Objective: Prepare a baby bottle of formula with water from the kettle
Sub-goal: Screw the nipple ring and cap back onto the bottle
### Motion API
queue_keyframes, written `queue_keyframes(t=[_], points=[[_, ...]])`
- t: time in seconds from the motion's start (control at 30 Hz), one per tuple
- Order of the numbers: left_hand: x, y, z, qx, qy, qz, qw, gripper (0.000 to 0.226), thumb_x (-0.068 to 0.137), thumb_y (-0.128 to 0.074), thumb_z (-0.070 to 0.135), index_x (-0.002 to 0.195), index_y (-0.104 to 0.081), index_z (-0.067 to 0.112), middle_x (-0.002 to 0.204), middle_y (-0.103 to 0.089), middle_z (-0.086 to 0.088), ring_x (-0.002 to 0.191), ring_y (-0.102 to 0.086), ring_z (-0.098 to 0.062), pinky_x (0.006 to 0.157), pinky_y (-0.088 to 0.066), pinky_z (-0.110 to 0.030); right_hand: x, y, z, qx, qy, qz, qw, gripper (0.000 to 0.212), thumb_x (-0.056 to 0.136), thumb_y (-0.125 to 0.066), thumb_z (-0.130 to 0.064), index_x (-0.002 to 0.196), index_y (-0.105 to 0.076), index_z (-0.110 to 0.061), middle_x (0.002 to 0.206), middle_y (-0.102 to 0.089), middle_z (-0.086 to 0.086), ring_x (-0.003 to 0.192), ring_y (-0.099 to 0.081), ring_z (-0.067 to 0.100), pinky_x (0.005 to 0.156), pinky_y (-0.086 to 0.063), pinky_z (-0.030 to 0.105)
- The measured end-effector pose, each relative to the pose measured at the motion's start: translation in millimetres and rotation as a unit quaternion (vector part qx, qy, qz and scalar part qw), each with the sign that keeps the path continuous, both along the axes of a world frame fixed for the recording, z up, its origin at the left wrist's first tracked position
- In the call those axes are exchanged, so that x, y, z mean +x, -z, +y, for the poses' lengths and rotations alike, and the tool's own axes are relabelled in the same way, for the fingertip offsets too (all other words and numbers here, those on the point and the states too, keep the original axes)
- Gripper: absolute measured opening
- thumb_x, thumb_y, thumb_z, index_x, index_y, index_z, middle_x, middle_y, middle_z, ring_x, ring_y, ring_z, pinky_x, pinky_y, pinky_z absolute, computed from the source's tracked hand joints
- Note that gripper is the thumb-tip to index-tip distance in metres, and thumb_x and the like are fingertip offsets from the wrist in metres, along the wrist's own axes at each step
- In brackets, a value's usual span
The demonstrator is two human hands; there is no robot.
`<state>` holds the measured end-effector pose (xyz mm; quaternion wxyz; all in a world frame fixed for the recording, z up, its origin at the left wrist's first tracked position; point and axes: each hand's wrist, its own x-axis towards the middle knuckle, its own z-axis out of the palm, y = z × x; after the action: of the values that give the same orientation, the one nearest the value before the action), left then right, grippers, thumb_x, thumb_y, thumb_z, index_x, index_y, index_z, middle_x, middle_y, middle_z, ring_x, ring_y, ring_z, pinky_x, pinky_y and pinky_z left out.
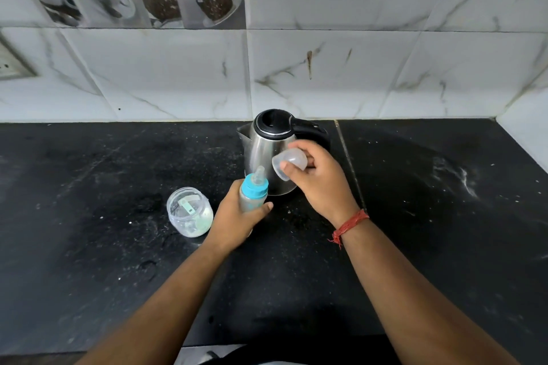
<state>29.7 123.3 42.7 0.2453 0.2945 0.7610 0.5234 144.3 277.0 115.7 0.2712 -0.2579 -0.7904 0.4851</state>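
Left hand [237,216] grips the baby bottle [253,194] round its lower body, fingers + thumb curled on it, bottle about upright, held just in front of the kettle [268,145]. Bottle has a blue collar w/ clear teat on top, uncovered. Right hand [318,179] pinches the clear dome cap [289,162] between thumb + fingers, cap tilted, open end facing left toward the bottle, just above and right of the teat, not touching it. Red thread band [350,225] on right wrist. Kettle is steel w/ black lid shut, black handle to the right, standing on the black counter [103,172] near the tiled wall [385,68]. Clear jar [189,210] w/ whitish powder and a scoop inside sits left of the left hand, no lid on. Counter is speckled w/ white dust.
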Motion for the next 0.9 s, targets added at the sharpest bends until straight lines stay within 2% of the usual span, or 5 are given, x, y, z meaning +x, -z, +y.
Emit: queue_keyframes(t=[0.1, 0.2, 0.37, 0.67, 0.9], points=[[-4, -6, -1, 0.003, -0.002, 0.004, 1.000, 0.052, 0.085, -0.084, 0.026, 0.128, -0.054, 0.026, 0.114, -0.067, 0.013, 0.102, -0.063, 0.005, 0.082, -0.046, -0.011, -11, -28, -12, 0.071, -0.053, 0.011, 0.996, 0.040, 0.087, -0.074, -0.032, 0.125, -0.065, -0.024, 0.120, -0.061, -0.008, 0.106, -0.063, 0.011, 0.090, -0.057, 0.030], [-7, -12, -2, 0.004, -0.005, 0.007, 1.000, 0.046, 0.085, -0.084, 0.026, 0.121, -0.055, 0.026, 0.106, -0.069, 0.011, 0.095, -0.065, -0.002, 0.079, -0.047, -0.020, -21, -34, -19, 0.141, -0.100, -0.046, 0.984, 0.043, 0.087, -0.072, -0.036, 0.129, -0.063, -0.028, 0.123, -0.057, -0.011, 0.112, -0.058, 0.013, 0.098, -0.053, 0.036], [-14, -23, -7, -0.013, -0.001, 0.023, 1.000, 0.039, 0.084, -0.084, 0.026, 0.113, -0.057, 0.028, 0.100, -0.070, 0.008, 0.087, -0.067, -0.004, 0.070, -0.050, -0.016, -31, -28, -28, 0.193, -0.151, -0.134, 0.960, 0.050, 0.091, -0.072, -0.031, 0.138, -0.058, -0.027, 0.135, -0.055, -0.008, 0.123, -0.050, 0.009, 0.102, -0.037, 0.019], [-24, -27, -14, -0.066, 0.044, 0.033, 0.996, 0.037, 0.084, -0.078, 0.019, 0.113, -0.056, 0.024, 0.097, -0.070, 0.002, 0.082, -0.067, -0.013, 0.068, -0.054, -0.027, -37, -10, -40, 0.164, -0.138, -0.125, 0.969, 0.053, 0.095, -0.067, -0.027, 0.145, -0.052, -0.028, 0.137, -0.055, -0.005, 0.126, -0.050, 0.013, 0.109, -0.041, 0.029], [-19, -40, -5, -0.072, -0.001, 0.083, 0.994, 0.033, 0.083, -0.079, 0.019, 0.107, -0.055, 0.019, 0.094, -0.068, 0.005, 0.081, -0.064, -0.007, 0.062, -0.047, -0.013, -39, 2, -54, 0.115, -0.044, -0.059, 0.991, 0.054, 0.096, -0.067, -0.025, 0.147, -0.048, -0.026, 0.135, -0.056, 0.000, 0.124, -0.052, 0.013, 0.106, -0.042, 0.022]])
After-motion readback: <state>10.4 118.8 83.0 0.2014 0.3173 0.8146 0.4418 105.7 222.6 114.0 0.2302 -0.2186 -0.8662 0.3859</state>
